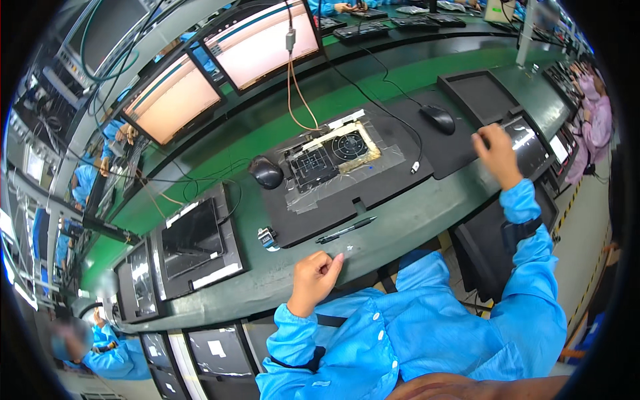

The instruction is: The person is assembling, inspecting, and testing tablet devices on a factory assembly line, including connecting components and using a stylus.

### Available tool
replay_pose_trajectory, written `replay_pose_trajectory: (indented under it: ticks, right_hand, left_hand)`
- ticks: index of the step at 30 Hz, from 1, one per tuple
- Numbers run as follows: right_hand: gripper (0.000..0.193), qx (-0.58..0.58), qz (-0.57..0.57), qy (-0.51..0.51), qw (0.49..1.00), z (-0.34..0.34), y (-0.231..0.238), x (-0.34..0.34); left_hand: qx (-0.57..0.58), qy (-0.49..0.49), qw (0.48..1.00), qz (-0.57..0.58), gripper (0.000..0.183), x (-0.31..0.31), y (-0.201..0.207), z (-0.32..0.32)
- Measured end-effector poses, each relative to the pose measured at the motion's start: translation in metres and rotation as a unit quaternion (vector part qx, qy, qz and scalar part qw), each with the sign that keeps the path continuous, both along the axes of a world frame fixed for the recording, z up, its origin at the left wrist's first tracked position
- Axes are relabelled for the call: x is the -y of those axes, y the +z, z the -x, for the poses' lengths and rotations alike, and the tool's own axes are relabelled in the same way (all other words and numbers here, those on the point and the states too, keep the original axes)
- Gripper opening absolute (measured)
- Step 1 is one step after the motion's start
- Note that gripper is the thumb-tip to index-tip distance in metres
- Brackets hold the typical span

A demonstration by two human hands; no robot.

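Observation:
My left hand point(315, 281) rests at the near edge of the green bench point(407, 217), its fingers curled in with nothing showing in them. Just beyond it lies a black pen point(347, 230). My right hand point(497, 157) is raised over the bench's right part, fingers bent and thumb apart, with no object visible in it. Closest to it is a dark flat panel in clear film point(530, 143), lying in a black foam tray. Between my hands, a black foam pad point(390, 185) carries a taped-down fixture with a round black part point(350, 147).
Two computer mice, one left point(266, 173) and one right point(437, 119), sit beside the fixture. An empty foam tray point(477, 93) lies at the back right. A dark screen panel point(193, 237) lies at left; lit monitors point(263, 43) stand behind. Cables cross the bench. Other people work around.

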State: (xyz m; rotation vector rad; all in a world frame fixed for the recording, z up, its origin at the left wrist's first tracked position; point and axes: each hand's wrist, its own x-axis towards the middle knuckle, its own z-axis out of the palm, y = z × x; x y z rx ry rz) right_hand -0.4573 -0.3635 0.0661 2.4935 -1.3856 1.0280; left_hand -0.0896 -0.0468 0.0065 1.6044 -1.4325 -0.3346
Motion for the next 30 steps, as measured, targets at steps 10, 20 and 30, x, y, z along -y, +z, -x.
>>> replay_pose_trajectory:
  ticks: [10, 20, 30]
  right_hand:
    - [0.047, -0.077, -0.075, 0.060, 0.992, 0.092, -0.032, 0.097]
    - [0.041, -0.029, -0.085, 0.039, 0.995, 0.107, 0.010, 0.135]
    - [0.046, 0.103, -0.015, 0.189, 0.976, -0.015, 0.143, 0.036]
  left_hand:
    - [-0.051, 0.031, 0.998, -0.004, 0.037, 0.000, -0.007, -0.005]
    - [-0.026, 0.030, 0.998, 0.040, 0.032, 0.002, -0.009, -0.001]
    - [-0.132, -0.155, 0.979, 0.025, 0.056, 0.002, 0.036, 0.071]
